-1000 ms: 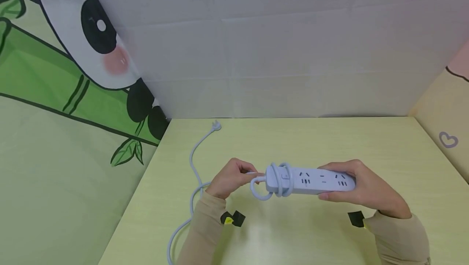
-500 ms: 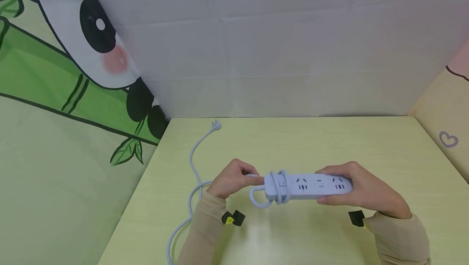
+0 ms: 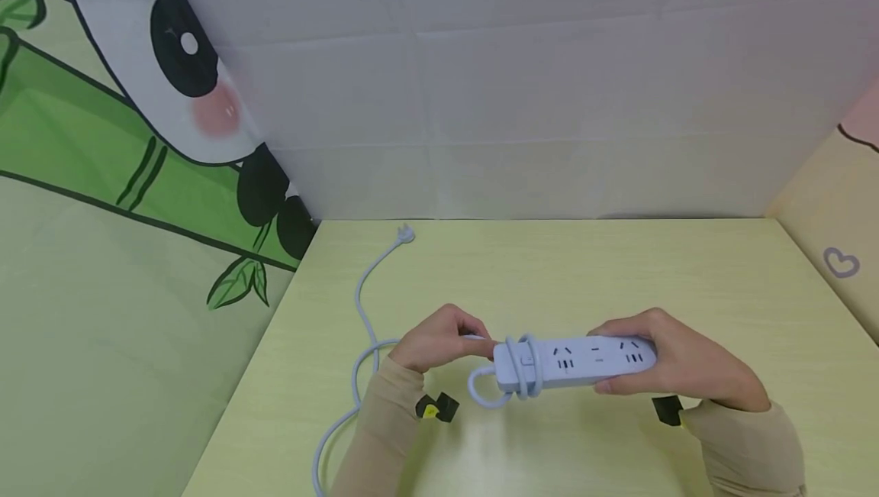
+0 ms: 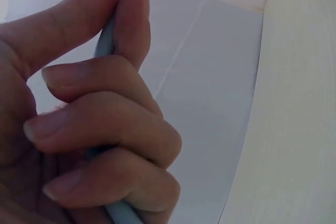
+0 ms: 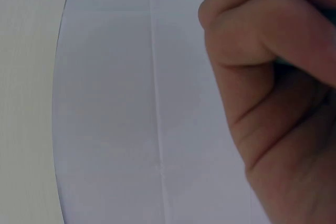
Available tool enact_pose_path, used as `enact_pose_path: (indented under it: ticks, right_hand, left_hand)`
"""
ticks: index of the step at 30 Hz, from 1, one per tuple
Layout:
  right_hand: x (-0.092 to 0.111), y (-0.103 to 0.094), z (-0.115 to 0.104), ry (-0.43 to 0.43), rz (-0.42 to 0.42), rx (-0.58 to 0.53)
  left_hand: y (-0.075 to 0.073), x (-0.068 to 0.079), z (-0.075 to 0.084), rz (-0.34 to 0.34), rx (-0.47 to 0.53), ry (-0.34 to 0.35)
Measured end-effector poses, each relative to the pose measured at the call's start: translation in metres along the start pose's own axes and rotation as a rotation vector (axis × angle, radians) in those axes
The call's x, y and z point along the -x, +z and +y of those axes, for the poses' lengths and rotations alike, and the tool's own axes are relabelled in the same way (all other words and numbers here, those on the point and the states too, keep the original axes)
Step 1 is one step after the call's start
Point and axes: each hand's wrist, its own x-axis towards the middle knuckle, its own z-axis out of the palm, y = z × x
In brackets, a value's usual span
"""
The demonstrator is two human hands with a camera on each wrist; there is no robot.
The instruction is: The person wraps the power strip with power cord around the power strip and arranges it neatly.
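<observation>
A white power strip (image 3: 584, 360) is held above the table, its sockets facing up. My right hand (image 3: 676, 356) grips its right end, thumb on the near side and fingers on the far side. Two turns of the white cord (image 3: 529, 367) wrap the strip's left end, and a loop of it hangs off that end. My left hand (image 3: 442, 337) pinches the cord between thumb and index finger beside the strip. In the left wrist view, the cord (image 4: 105, 40) runs up through the curled fingers (image 4: 115, 119). The right wrist view shows little of the strip.
From the left hand the cord trails over the pale wooden table (image 3: 563, 268), crossing itself on the left. Its plug (image 3: 405, 234) lies near the back edge. A grey-white wall (image 3: 549, 100) stands behind, with printed panels on both sides.
The strip and the right hand have come down slightly toward the near side, and the strip a little left. The left hand has shifted slightly the same way, still pinching the cord.
</observation>
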Motion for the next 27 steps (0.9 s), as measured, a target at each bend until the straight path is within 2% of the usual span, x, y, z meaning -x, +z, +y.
enact_pose_path:
  ticks: [6,11,17,21,27]
  right_hand:
    - [-0.002,0.002,0.0,0.007,-0.04,0.009]
    - [-0.004,0.005,0.001,-0.001,-0.052,0.029]
    - [-0.005,0.006,-0.001,-0.005,-0.055,0.033]
    - [-0.006,0.007,-0.004,0.022,-0.056,0.037]
    - [-0.011,0.013,-0.007,0.082,-0.049,0.068]
  left_hand:
    - [0.0,-0.001,-0.001,-0.02,-0.016,-0.024]
    - [0.001,-0.001,0.001,0.008,-0.019,-0.047]
    - [0.003,-0.001,0.001,0.035,-0.003,-0.039]
    - [0.003,0.0,0.003,0.057,-0.004,-0.045]
    - [0.004,0.003,0.006,0.125,-0.049,-0.082]
